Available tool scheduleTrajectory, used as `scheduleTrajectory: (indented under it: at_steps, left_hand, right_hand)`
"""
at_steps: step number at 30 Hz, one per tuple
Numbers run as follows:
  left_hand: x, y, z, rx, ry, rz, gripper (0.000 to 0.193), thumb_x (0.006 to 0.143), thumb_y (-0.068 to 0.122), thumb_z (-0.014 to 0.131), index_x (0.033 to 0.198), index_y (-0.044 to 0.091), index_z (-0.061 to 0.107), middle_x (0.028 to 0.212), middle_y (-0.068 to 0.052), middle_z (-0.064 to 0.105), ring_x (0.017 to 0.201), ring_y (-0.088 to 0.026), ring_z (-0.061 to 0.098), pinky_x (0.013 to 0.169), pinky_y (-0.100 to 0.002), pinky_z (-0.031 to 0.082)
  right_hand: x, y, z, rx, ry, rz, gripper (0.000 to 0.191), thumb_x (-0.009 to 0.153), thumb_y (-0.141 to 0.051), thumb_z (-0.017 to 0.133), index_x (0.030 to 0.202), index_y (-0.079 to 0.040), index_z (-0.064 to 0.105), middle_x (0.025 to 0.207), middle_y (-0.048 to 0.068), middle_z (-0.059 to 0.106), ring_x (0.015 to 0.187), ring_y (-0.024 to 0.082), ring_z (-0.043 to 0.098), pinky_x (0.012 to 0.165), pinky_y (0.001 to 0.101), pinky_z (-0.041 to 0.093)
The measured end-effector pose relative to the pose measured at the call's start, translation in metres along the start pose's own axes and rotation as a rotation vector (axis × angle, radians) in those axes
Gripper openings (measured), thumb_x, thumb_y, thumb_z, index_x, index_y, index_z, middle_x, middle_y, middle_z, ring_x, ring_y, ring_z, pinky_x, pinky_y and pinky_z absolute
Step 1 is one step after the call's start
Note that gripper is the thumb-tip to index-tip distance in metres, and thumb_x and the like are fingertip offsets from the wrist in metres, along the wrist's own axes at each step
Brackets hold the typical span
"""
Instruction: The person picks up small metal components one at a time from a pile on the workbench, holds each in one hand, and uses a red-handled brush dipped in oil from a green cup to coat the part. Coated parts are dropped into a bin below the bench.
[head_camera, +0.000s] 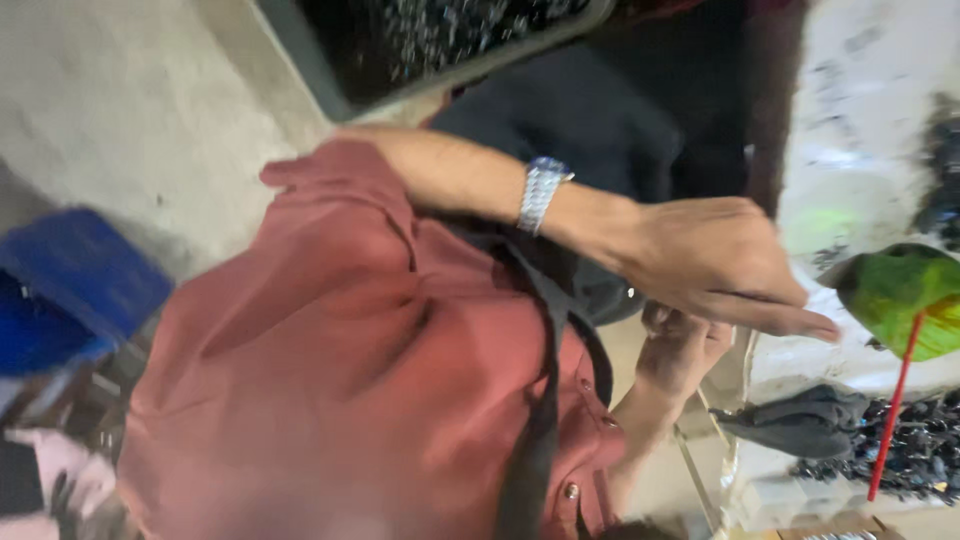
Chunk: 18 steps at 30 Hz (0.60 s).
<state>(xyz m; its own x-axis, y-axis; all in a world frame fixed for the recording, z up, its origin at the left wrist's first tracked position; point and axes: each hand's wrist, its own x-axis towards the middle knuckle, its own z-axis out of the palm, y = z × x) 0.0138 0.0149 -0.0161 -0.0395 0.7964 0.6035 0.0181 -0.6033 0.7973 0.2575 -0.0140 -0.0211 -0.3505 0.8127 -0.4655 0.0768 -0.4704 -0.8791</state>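
Left hand (720, 262), silver watch on wrist, open flat, holds nothing, nr green leaf-shaped object w/ red stick (897, 300). Leaf looks light, floppy; grip by stick. Right hand (682, 350) below, grip can't tell.

Green rounded object (900, 295), glossy, yellowish patch along its lower right edge, at the frame's right edge against a pale surface. Thin red stick (893, 410) slants down-left from it, blurred.
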Motion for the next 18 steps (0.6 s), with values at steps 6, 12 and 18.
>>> scheduleTrajectory:
  at_steps: [6,12,18]
  left_hand:
    - [0.006,-0.005,-0.016,-0.028,-0.011,0.065,0.022,0.111,0.022,0.055,0.114,0.007,0.071,0.089,-0.013,0.068,0.076,-0.028,0.066,0.066,-0.040,0.053]
    - [0.033,0.020,-0.012,-0.056,-0.098,-0.228,0.034,0.108,0.022,0.062,0.080,0.004,0.066,0.071,-0.014,0.063,0.059,-0.025,0.062,0.060,-0.036,0.051]
    - [0.073,0.030,-0.023,0.521,-0.147,-0.024,0.021,0.101,0.017,0.071,0.082,0.007,0.069,0.073,-0.013,0.065,0.066,-0.032,0.063,0.062,-0.042,0.050]
  right_hand:
    - [0.015,0.016,-0.002,-0.226,0.020,-0.052,0.035,0.103,-0.036,0.065,0.093,-0.003,0.068,0.079,0.001,0.062,0.066,0.009,0.052,0.057,0.0239,0.039]
    - [0.067,-0.002,0.020,-0.282,0.112,0.031,0.036,0.099,-0.033,0.064,0.088,0.001,0.073,0.070,0.001,0.060,0.059,0.008,0.049,0.051,0.0233,0.035]
    - [0.079,-0.040,0.029,-0.254,0.114,-0.117,0.030,0.099,-0.026,0.063,0.090,0.000,0.076,0.071,0.002,0.064,0.065,0.009,0.055,0.059,0.0233,0.042]
